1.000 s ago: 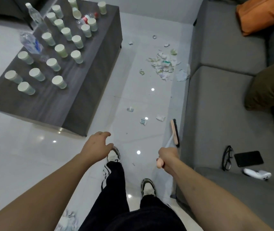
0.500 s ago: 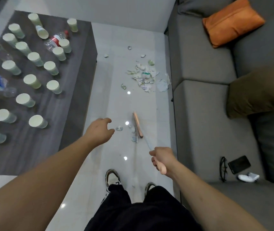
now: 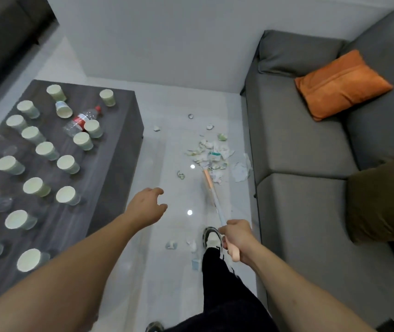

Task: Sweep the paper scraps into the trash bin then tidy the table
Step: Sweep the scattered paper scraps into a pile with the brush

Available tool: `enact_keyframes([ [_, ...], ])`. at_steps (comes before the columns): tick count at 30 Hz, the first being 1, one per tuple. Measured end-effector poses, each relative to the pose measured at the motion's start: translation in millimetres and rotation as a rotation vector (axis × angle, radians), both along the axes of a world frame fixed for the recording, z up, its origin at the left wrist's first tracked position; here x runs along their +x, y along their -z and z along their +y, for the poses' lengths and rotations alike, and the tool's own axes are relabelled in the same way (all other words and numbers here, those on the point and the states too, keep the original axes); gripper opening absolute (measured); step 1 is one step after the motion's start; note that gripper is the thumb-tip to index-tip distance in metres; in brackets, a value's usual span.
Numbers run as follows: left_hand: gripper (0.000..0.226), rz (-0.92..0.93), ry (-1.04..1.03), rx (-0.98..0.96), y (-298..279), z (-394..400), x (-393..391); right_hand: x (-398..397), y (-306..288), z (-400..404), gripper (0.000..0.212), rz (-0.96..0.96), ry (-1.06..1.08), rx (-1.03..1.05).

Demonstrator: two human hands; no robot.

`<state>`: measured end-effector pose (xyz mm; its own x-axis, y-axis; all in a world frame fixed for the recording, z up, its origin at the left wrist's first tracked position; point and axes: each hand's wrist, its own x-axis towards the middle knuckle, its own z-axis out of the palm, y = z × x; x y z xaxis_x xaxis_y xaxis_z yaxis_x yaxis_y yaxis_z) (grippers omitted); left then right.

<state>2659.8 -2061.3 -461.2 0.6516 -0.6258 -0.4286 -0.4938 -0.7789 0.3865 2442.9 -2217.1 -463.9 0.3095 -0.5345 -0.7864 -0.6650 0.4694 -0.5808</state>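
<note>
On the left, cups (image 3: 47, 150) and bottles (image 3: 81, 119) are left crowding the dark surface (image 3: 109, 164) for later. The left hand (image 3: 147, 207) is held over the floor, fingers loosely spread and holding nothing. The scraps (image 3: 211, 153) are heaped on the floor near the sofa (image 3: 299, 144), with strays (image 3: 172, 245) by the shoe. The broom (image 3: 211, 190) is gripped at its handle by the right hand (image 3: 238, 238), its head at the heap's near edge. Short, low strokes are advised, so the light paper is gathered rather than scattered; no bin is seen.
</note>
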Motion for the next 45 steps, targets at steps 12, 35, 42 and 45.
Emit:
enact_keyframes([
  [12,0.056,0.016,-0.187,0.082,-26.7,-160.0,140.8,187.8,-22.6,-209.2,0.042,-0.075,-0.209,0.132],
  [35,0.055,0.008,-0.41,0.029,-35.3,-330.4,738.7,813.1,-23.5,-415.0,0.057,0.033,-0.544,-0.014],
  [42,0.057,0.048,-0.77,0.022,-10.3,-324.8,833.3,1027.9,-4.9,-421.3,0.042,0.025,-0.954,0.015],
  [45,0.057,0.052,-1.053,-0.003,6.1,-322.8,853.5,1116.5,15.0,-417.0,0.04,0.026,-1.217,0.011],
])
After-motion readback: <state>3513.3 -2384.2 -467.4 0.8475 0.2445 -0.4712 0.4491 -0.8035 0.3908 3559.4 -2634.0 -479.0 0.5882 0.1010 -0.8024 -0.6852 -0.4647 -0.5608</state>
